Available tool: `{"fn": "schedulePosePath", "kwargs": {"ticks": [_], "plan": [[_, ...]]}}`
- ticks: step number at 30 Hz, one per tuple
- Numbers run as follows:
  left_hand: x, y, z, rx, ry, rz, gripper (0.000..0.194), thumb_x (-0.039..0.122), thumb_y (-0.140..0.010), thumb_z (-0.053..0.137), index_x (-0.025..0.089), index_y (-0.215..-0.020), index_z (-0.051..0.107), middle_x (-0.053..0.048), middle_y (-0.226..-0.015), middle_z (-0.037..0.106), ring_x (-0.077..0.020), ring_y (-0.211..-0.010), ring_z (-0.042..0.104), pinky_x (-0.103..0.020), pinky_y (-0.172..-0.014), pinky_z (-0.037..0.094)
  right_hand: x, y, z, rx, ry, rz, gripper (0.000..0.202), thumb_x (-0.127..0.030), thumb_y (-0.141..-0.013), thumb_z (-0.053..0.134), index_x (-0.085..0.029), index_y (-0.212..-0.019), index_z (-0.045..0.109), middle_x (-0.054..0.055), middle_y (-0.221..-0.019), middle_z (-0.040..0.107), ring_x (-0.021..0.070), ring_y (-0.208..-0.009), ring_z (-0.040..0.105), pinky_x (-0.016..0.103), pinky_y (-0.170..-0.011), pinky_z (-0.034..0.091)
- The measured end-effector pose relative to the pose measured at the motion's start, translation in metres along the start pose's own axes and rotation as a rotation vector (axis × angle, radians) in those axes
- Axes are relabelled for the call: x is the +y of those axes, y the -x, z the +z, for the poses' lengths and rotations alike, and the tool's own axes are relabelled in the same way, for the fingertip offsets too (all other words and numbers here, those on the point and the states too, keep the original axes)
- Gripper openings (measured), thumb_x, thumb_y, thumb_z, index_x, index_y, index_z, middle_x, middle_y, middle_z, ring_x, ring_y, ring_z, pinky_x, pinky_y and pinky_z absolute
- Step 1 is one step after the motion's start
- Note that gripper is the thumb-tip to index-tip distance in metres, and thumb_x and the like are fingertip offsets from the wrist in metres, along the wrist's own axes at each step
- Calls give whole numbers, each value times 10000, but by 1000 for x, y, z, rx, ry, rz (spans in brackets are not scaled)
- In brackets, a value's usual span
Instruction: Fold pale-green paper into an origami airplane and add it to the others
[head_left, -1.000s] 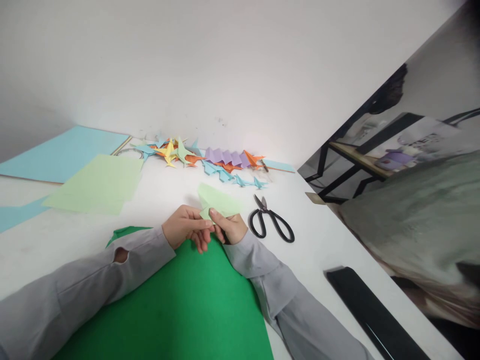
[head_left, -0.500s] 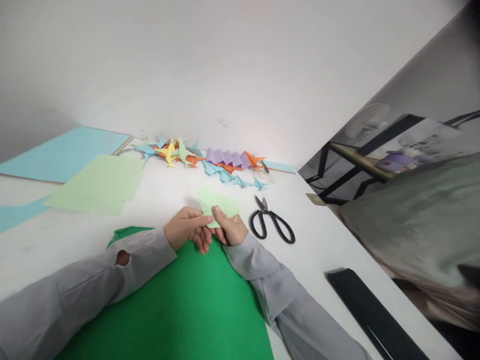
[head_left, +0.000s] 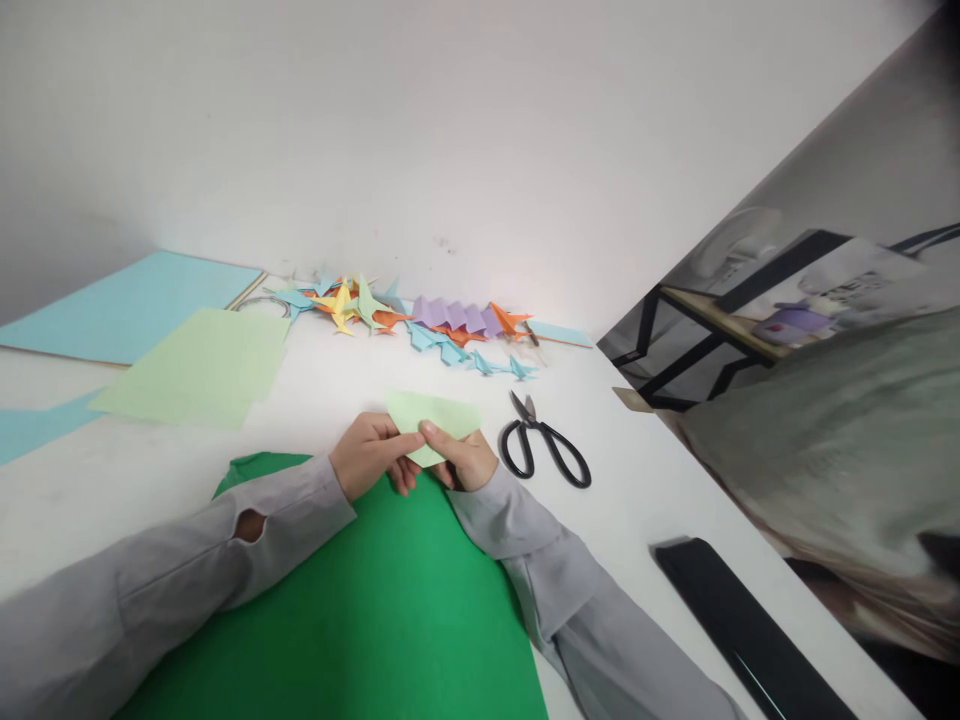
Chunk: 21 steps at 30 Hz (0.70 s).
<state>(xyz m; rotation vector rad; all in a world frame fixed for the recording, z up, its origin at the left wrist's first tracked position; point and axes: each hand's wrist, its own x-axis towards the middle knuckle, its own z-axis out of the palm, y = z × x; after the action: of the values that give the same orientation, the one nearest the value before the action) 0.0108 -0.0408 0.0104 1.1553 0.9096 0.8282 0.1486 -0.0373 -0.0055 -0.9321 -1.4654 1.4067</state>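
Observation:
A small piece of light green paper is held between my two hands, above the far end of the green sheet. My left hand grips its left side, with the thumb on top and the other fingers curled beneath. My right hand pinches the paper from the right, its thumb pressed on the face close to the left thumb. The fingers under the paper are partly hidden. Just right of my right hand lie black-handled scissors, blades slightly apart and pointing away.
Folded paper cranes in several colours and a purple pleated paper strip lie along the wall. Larger light green sheets and blue sheets are at the left. A long black object rests near the right table edge.
The light green paper has tilted and shifted slightly toward me, showing a broader, flatter face with a pointed lower edge. Both hands keep their hold nearly in place.

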Motion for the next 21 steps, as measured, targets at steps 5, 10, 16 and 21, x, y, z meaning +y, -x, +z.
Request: {"fn": "schedulePosePath", "kwargs": {"ticks": [5, 10, 16, 21], "plan": [[1, 0, -1, 13, 5, -19, 332, 378, -596, 660, 78, -488, 570, -27, -373, 523, -127, -307, 490, -234, -293, 400, -4, 2, 0, 15, 10, 47, 460, -544, -711, 546, -181, -434, 485, -46, -269, 376, 56, -224, 235, 240, -283, 116], [0, -1, -2, 29, 35, -5, 383, 433, -657, 597, 84, -502, 564, -28, -368, 524, -132, -296, 490, -234, -280, 397, -9, 2, 8, 18, 44, -20, 578, -697, -664, 460, -209, -357, 416, -51, -235, 279, 65, -237, 211, 251, -304, 138], [1, 0, -2, 39, -45, 26, 388, 407, -696, 569, 90, -473, 546, -26, -357, 518, -116, -280, 475, -214, -266, 382, -8, 5, 8, 51, 69, -8, 622, -641, -741, 422, -206, -301, 356, -41, -232, 275, 58, -238, 233, 255, -321, 153], [1, -1, -3, 37, -46, 30, 421, 429, -675, 594, 100, -423, 522, -27, -339, 506, -115, -264, 465, -213, -253, 373, -1, 5, 3, 48, 92, 6, 609, -574, -786, 420, -199, -307, 384, -32, -247, 321, 64, -241, 275, 254, -328, 202]]}}
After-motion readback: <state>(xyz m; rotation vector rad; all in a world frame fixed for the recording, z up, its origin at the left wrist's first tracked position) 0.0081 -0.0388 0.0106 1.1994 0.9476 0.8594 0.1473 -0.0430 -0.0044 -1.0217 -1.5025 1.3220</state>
